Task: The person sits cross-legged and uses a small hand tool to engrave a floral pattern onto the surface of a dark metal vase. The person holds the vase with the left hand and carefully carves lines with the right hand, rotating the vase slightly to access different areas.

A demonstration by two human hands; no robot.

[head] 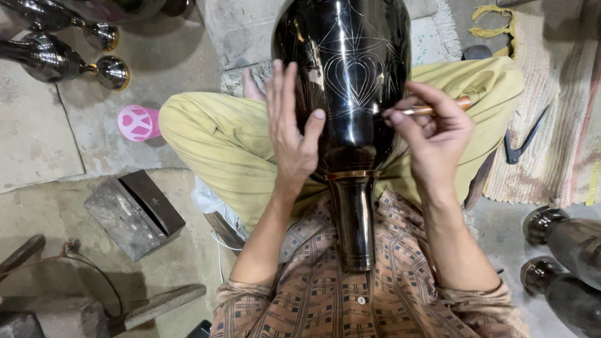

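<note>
A large black metal vase (350,81) lies across my lap, neck toward my chest, with fine lines and a heart shape scratched into its shiny body. My left hand (291,128) rests flat against the vase's left side, thumb on the surface. My right hand (435,134) pinches a thin engraving tool (426,109) with a copper-coloured handle, its tip touching the vase's right side by the heart pattern. A brass ring (352,175) marks where the body meets the neck.
Two dark vases (56,59) lie at the top left and two more (570,269) at the right edge. A pink round lid (138,122), a metal block (134,213), woven mats (551,106) and a dark hand tool (523,141) surround my crossed legs.
</note>
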